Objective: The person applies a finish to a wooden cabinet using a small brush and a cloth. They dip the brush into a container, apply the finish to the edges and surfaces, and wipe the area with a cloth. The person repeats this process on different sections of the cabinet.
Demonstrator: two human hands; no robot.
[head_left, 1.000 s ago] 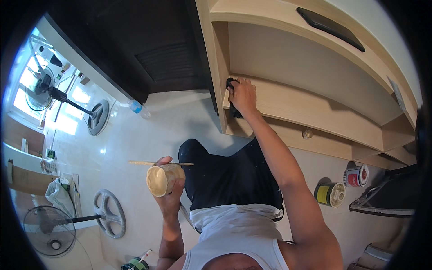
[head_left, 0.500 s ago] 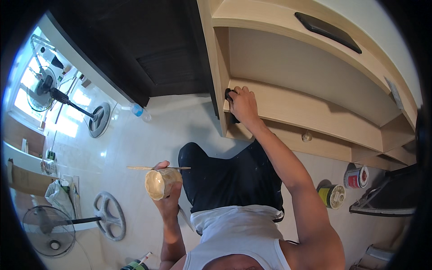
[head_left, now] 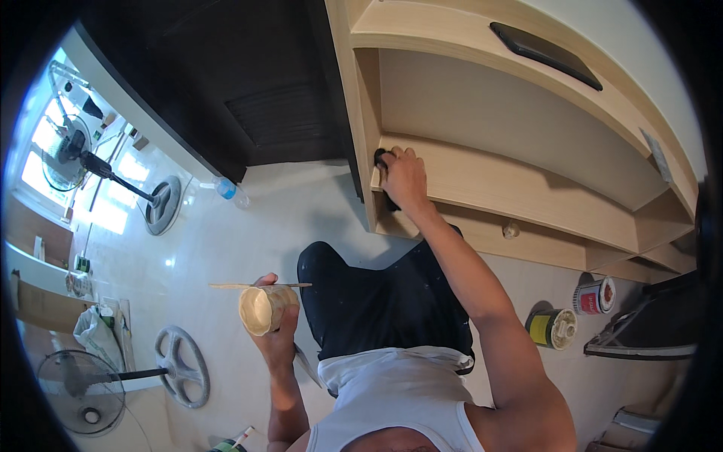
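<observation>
My left hand [head_left: 280, 345] is closed around a tub [head_left: 289, 299] of cream-coloured paste, its open mouth turned up toward the camera. A thin wooden stick [head_left: 226, 285] lies across it beside my thumb. At the left end of a pale wood shelf [head_left: 497, 184], my right hand [head_left: 405, 181] grips a soft-looking black thing [head_left: 380, 157] against the front edge and upright panel. Part of that black thing hangs below the shelf edge; my fingers cover the rest, and its kind is unclear.
A dark louvred door [head_left: 279, 113] stands left of the shelf unit. On the upper shelf lies a flat black device [head_left: 546, 54]. Two tins [head_left: 539, 329] sit on the floor at right. Pedestal fans [head_left: 162, 203] and a plastic bottle [head_left: 230, 191] are at left.
The whole view has shifted slightly. My right hand stays at the shelf's left end with the black thing, and my left hand still holds the tub and stick.
</observation>
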